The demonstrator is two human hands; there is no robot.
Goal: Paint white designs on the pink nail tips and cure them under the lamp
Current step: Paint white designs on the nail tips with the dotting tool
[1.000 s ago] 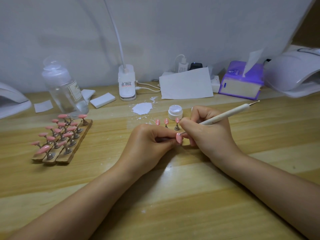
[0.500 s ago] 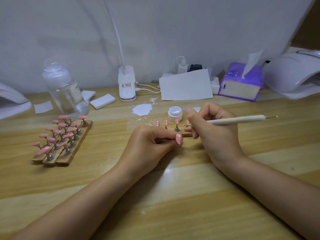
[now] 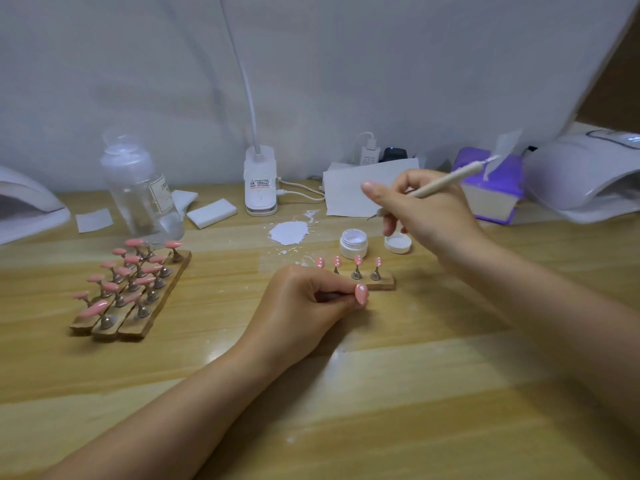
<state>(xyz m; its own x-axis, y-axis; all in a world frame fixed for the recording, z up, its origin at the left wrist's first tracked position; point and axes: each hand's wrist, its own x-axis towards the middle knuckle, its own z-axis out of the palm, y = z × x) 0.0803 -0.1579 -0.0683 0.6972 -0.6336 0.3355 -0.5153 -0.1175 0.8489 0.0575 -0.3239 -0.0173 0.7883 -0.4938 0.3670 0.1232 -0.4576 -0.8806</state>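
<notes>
While the left hand [image 3: 304, 299] rests on the table [image 3: 398, 393] with its fingers curled, a pink tip [image 3: 361, 294] bearing a white dot is pinched at its fingertips; the stem under the tip is hidden by the fingers. A dotting pen [image 3: 446, 181] is gripped by the right hand [image 3: 426, 213], raised above the open jar [image 3: 353, 242] of white gel, with the forefinger held out straight. The pen's fine point can be seen below the hand, blurred. Just past the left hand, four dotted tips are held on a wooden strip [image 3: 382, 283], its left end covered by the knuckles. The lid [image 3: 397, 244] lies partly behind the right hand. On the near left, three strips [image 3: 135, 306] of plain pink tips are set together. A lamp [image 3: 585, 178] at the far right is cut off by the frame edge.
</notes>
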